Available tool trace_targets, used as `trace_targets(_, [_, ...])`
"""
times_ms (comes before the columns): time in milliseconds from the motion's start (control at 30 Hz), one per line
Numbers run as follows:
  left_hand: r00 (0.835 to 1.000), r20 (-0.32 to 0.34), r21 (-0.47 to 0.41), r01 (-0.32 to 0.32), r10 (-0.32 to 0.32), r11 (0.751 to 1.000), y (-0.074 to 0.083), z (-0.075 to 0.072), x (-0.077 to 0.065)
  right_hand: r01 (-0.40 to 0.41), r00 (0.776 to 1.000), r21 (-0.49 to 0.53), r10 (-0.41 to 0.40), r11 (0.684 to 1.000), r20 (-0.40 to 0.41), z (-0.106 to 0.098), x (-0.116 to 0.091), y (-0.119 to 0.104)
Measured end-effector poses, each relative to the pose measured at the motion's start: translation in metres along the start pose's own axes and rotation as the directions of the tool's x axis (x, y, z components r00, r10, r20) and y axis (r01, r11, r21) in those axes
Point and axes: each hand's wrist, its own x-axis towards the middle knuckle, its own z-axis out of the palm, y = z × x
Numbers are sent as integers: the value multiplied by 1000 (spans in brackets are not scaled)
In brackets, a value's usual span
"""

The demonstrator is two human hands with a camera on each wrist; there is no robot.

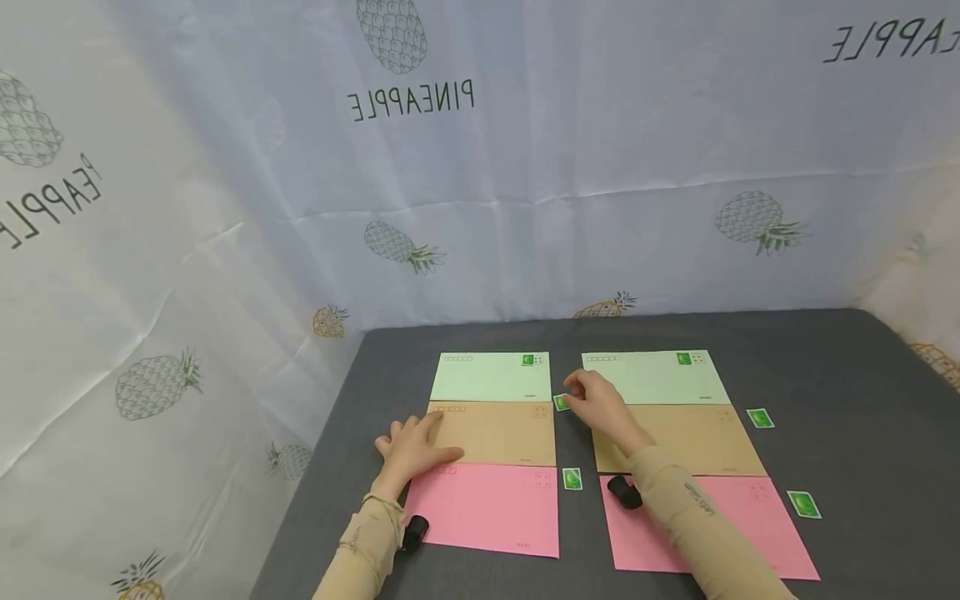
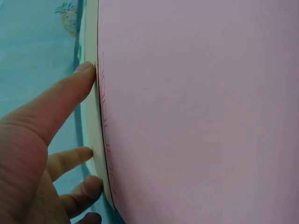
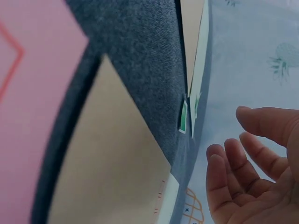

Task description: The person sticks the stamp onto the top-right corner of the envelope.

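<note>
My left hand [image 1: 411, 454] is spread at the left edge of the left brown envelope [image 1: 495, 433], with thumb and fingertips against it. In the left wrist view, the pink envelope [image 2: 201, 102] fills most of the picture beside that hand. Between the two columns of envelopes, my right hand [image 1: 603, 408] hovers near a small green stamp [image 1: 561, 403]. The right wrist view has this hand [image 3: 254, 172] with its fingers loosely bent, thumb apart, and nothing between them. The stamp [image 3: 183, 116] lies on the dark table there.
Light green envelopes [image 1: 487, 379] [image 1: 652, 379] at the back each bear a green stamp. A second brown envelope [image 1: 697, 442] and pink envelopes [image 1: 495, 512] [image 1: 735, 517] lie nearer. Loose stamps [image 1: 572, 479] [image 1: 760, 418] [image 1: 804, 504] rest on the table [image 1: 847, 375]. A pineapple-print curtain [image 1: 525, 250] hangs behind.
</note>
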Motion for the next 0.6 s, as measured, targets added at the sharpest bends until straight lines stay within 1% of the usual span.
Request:
trace_targets(133, [999, 29, 14, 25, -26, 1000, -5, 2, -2, -53, 998, 21, 53, 998, 20, 6, 2, 3])
trace_targets(267, [998, 37, 12, 44, -44, 999, -7, 2, -2, -78, 996, 18, 78, 997, 32, 9, 5, 7])
trace_targets(600, [998, 34, -51, 48, -47, 998, -11, 0, 0, -112, 990, -14, 113, 994, 84, 13, 12, 11])
